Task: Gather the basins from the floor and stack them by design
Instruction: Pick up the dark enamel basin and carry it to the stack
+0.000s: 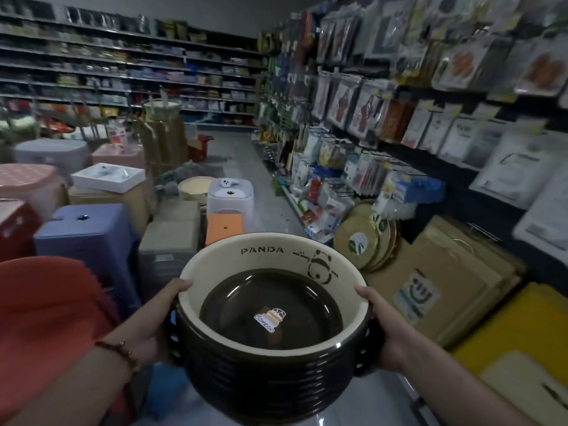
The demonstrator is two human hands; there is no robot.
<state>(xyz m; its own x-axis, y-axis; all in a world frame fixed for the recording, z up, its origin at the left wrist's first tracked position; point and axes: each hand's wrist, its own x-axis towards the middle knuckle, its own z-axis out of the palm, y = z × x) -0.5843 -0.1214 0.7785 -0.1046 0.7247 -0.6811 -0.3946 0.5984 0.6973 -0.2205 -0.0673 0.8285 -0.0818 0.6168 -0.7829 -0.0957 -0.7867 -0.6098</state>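
The person held a stack of dark nested basins [273, 358] up in both hands, left hand [159, 321] and right hand [384, 327] gripping opposite rims. The cream inner wall read "PANDA". Plastic stools [89, 232] stood left, hanging packets [353, 96] right.

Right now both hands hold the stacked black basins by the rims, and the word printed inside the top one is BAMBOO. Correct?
Not quite. In the head view the left hand and right hand do hold the stacked black basins by the rims, but the word printed on the inner wall is PANDA, not BAMBOO.
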